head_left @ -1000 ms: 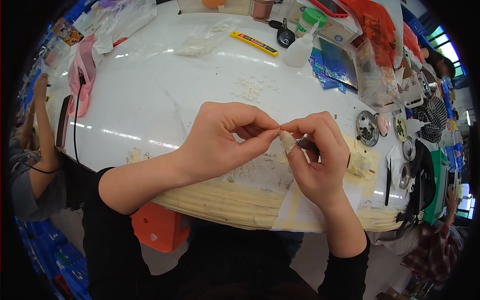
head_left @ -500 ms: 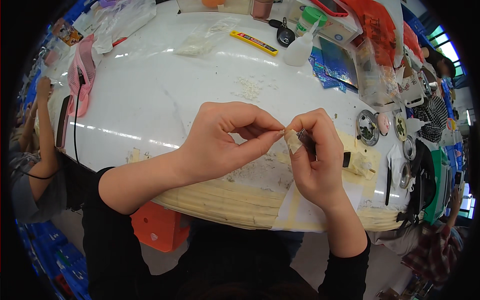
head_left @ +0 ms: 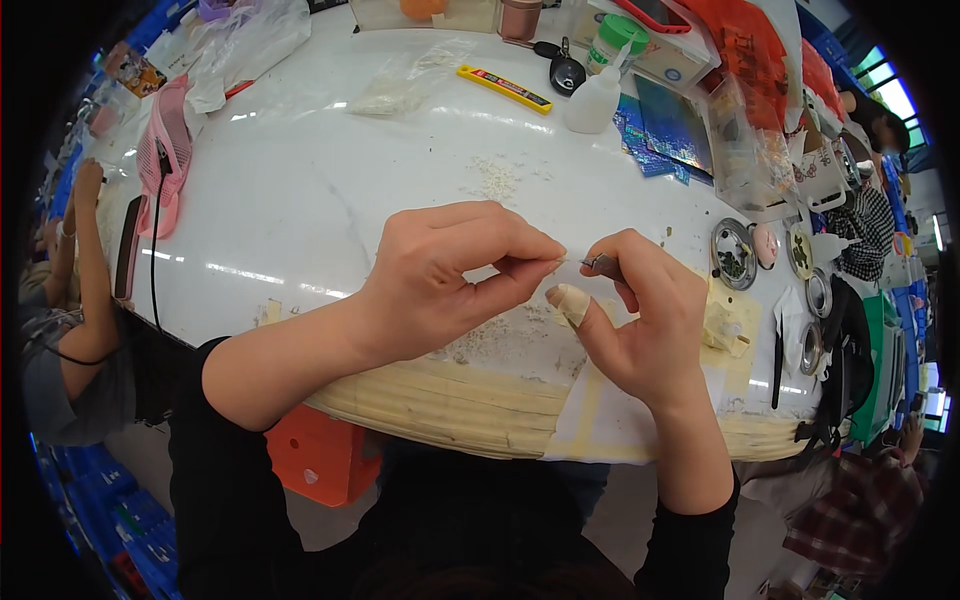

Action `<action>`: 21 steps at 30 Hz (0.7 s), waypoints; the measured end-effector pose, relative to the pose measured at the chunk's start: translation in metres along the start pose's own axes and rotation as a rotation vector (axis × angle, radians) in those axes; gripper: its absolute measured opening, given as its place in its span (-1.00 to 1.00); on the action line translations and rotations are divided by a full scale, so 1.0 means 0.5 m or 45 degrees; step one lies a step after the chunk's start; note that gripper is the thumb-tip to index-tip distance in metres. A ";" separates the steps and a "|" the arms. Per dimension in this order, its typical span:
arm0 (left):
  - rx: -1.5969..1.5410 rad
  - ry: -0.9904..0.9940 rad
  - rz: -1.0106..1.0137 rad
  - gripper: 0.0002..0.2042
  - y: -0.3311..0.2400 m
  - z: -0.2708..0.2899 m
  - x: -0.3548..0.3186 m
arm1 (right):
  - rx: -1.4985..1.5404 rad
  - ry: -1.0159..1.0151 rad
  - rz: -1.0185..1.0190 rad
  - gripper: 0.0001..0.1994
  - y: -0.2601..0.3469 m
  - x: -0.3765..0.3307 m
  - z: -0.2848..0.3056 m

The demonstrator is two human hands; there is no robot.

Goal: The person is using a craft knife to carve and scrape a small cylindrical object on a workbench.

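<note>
Over the near part of the white table, my left hand [head_left: 440, 275] is closed, thumb and index fingertips pinched together. Whatever it pinches is too small to make out. Just right of those fingertips, my right hand [head_left: 650, 310] has its fingers curled round a small grey metal tool [head_left: 604, 266], its tip pointing at the left fingertips. Most of the tool is hidden in the palm, so its kind does not show. Pale tape [head_left: 570, 303] wraps the right thumb, which stands away from the index finger. Beyond my hands lies a scatter of tiny white bits [head_left: 495, 180].
Behind lie a yellow utility knife [head_left: 505, 89], a car key [head_left: 566, 75] and a white squeeze bottle [head_left: 595, 103]. Metal dishes [head_left: 733, 255] and a black pen-like tool [head_left: 777, 365] are on the right. At left are a pink mesh item [head_left: 168, 160] and another person's arm [head_left: 92, 250].
My right thumb has come away from the index finger and moved down. The right hand has shifted slightly right, leaving a small gap between the two hands' fingertips and baring the tool's tip.
</note>
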State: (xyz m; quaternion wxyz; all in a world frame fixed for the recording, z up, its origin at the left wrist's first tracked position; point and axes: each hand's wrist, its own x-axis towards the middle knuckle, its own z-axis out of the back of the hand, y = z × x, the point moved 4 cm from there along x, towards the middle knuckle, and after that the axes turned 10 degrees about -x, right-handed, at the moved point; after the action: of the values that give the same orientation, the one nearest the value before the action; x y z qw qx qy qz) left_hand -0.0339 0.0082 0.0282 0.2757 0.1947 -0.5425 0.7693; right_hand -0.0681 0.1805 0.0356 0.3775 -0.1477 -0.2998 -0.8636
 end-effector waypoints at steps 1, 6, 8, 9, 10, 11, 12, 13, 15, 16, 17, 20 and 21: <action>0.008 0.000 -0.008 -0.81 -0.001 0.000 0.000 | -0.056 0.003 0.003 -0.76 -0.004 -0.003 -0.004; 0.067 -0.002 -0.102 -0.81 -0.005 -0.001 0.000 | -0.215 0.015 0.017 -0.69 -0.007 -0.003 -0.009; 0.102 0.000 -0.146 -0.80 -0.008 0.000 0.001 | -0.228 0.017 0.023 -0.70 -0.006 -0.002 -0.007; 0.105 0.002 -0.144 -0.80 -0.008 0.000 0.001 | -0.231 0.022 0.021 -0.70 -0.006 -0.003 -0.007; 0.108 0.004 -0.143 -0.80 -0.008 -0.001 0.001 | -0.234 0.027 0.018 -0.70 -0.006 -0.003 -0.007; 0.111 0.006 -0.142 -0.80 -0.008 -0.001 0.001 | -0.237 0.031 0.016 -0.70 -0.006 -0.003 -0.008; 0.116 0.007 -0.152 -0.80 -0.009 0.000 0.000 | -0.237 0.029 0.016 -0.70 -0.006 -0.003 -0.007; 0.121 0.009 -0.161 -0.80 -0.009 0.000 0.000 | -0.238 0.026 0.016 -0.70 -0.006 -0.003 -0.007; 0.125 0.009 -0.180 -0.79 -0.009 0.000 0.000 | -0.238 0.028 0.013 -0.71 -0.006 -0.003 -0.007; 0.125 0.008 -0.190 -0.79 -0.009 0.000 -0.001 | -0.239 0.032 0.010 -0.71 -0.006 -0.003 -0.007; 0.124 0.007 -0.199 -0.79 -0.008 0.000 -0.001 | -0.239 0.037 0.007 -0.71 -0.006 -0.004 -0.006; 0.138 0.019 -0.215 -0.79 -0.010 0.001 0.000 | -0.248 0.041 0.010 -0.71 -0.006 -0.004 -0.008; 0.143 0.018 -0.219 -0.78 -0.010 0.001 0.000 | -0.247 0.045 0.008 -0.72 -0.005 -0.003 -0.007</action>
State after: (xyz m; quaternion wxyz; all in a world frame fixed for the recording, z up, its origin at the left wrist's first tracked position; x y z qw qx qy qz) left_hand -0.0309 0.0088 0.0319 0.3332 0.2502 -0.4779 0.7733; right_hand -0.0691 0.1805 0.0309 0.3694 -0.1692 -0.2077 -0.8898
